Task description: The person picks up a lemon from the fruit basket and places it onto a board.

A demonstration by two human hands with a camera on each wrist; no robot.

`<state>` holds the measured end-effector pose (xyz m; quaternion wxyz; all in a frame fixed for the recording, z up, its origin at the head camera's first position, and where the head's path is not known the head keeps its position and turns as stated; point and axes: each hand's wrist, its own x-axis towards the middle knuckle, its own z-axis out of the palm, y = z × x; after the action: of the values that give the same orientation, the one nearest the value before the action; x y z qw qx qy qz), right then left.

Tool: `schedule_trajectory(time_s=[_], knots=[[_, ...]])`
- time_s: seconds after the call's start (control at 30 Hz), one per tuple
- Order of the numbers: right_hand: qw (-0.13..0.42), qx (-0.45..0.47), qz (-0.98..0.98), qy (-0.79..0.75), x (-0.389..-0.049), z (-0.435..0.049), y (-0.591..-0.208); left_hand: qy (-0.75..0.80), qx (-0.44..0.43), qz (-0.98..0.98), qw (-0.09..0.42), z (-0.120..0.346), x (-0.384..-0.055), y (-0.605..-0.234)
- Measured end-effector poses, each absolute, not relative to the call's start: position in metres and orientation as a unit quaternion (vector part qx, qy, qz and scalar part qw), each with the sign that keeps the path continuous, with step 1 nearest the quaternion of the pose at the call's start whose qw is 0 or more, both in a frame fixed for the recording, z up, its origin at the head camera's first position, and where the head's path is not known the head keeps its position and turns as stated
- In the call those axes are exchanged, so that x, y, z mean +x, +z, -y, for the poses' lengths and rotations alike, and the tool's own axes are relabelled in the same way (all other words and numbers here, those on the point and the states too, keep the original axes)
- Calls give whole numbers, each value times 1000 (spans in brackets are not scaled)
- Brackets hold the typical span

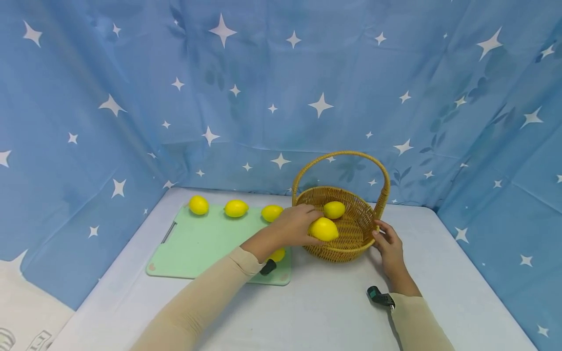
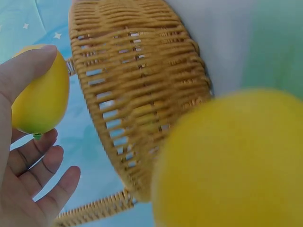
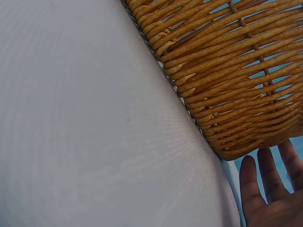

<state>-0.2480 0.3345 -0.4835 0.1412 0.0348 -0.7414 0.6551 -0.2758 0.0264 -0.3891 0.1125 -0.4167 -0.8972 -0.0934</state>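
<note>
My left hand (image 1: 298, 225) holds a yellow lemon (image 1: 324, 229) over the left side of a wicker basket (image 1: 337, 254). In the left wrist view the thumb lies on top of this lemon (image 2: 45, 99), while the other fingers spread below it. Another lemon (image 1: 334, 209) sits inside the basket. At the basket's right rim, my right hand (image 1: 391, 248) grips the edge with thumb and forefinger. Its other fingers (image 3: 270, 175) extend beside the woven wall in the right wrist view.
A pale green cutting board (image 1: 210, 243) lies left of the basket. Along its back edge are three lemons (image 1: 236, 208), and a further lemon (image 1: 277, 254) is partly hidden under the left wrist. The basket's tall handle (image 1: 351, 152) arches upward. Behind the white table (image 1: 325, 302) hangs a blue star-patterned curtain (image 1: 263, 122).
</note>
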Motion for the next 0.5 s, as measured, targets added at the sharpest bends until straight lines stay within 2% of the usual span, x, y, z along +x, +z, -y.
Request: schedule_trajectory(time_s=[0.2,0.5], knots=[[148,32,742,654,-255,-339,-493,-117,-423,888,140,-4,-272,-388],[147,27,752,642,-256,-340,-497,-124,-399,897,142,26,-266,-388]])
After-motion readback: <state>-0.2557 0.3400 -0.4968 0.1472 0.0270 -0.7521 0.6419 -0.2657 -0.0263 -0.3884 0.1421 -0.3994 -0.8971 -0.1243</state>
